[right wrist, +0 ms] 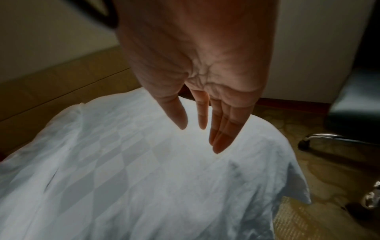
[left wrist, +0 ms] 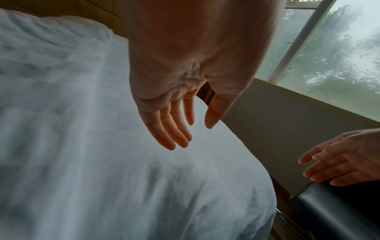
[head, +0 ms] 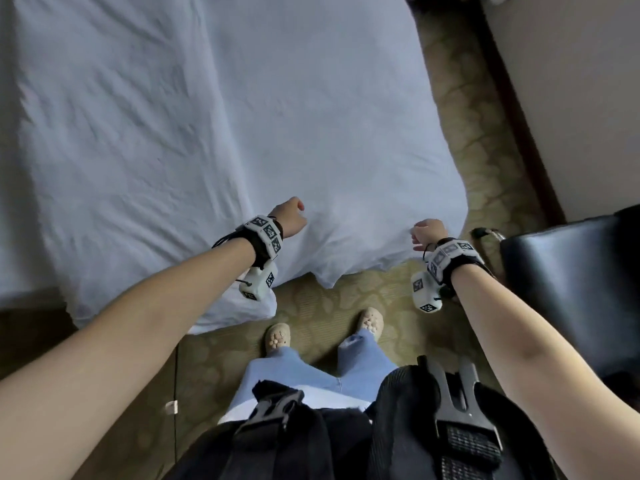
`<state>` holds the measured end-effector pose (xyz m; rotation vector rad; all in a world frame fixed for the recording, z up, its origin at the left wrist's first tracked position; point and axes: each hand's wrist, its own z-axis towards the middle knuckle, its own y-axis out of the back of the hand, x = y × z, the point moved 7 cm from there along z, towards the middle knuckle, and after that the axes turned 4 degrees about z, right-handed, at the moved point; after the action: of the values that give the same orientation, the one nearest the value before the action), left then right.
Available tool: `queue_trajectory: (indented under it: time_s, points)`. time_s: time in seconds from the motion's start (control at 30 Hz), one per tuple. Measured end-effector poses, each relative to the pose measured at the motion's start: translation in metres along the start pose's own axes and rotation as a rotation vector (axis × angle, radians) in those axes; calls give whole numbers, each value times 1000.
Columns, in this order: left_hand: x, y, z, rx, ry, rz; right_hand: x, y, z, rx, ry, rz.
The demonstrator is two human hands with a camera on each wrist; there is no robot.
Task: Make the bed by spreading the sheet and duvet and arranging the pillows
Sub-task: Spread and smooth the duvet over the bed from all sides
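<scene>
A white duvet [head: 311,126] with a faint chequered weave [right wrist: 144,162] covers the bed. Its near corner [head: 329,275] hangs over the carpet, and a long fold runs up the cloth left of middle. My left hand [head: 292,216] hovers just over the duvet's near edge, fingers straight and empty [left wrist: 191,129]. My right hand [head: 427,233] is at the duvet's right corner, also flat and holding nothing [right wrist: 201,134]. It shows in the left wrist view too, with spread fingers [left wrist: 339,164]. No pillow is in view.
A black chair [head: 571,289] with a chrome base [right wrist: 329,138] stands close on the right. Patterned carpet [head: 467,133] runs between the bed and the wall's dark skirting [head: 519,133]. My feet [head: 277,336] are at the bed's foot. A window [left wrist: 329,48] lies beyond.
</scene>
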<state>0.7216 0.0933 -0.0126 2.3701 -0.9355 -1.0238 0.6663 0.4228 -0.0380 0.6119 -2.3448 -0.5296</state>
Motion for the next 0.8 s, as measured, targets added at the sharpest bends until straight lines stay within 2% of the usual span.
queue_trajectory:
  time_s: [0.27,0.43,0.63,0.8]
  points:
    - [-152,-64,48,5,-102,91,-73,118,67,-56,-52,143]
    - [-238,-133,77,1,-49,96,-99,200,127,-30,-45,90]
    - [-312,-189,100,-46,14,41,-97,265,193,14,3,12]
    - [-330,-208,131,-74,39,55,-83,273,242,63,36,-59]
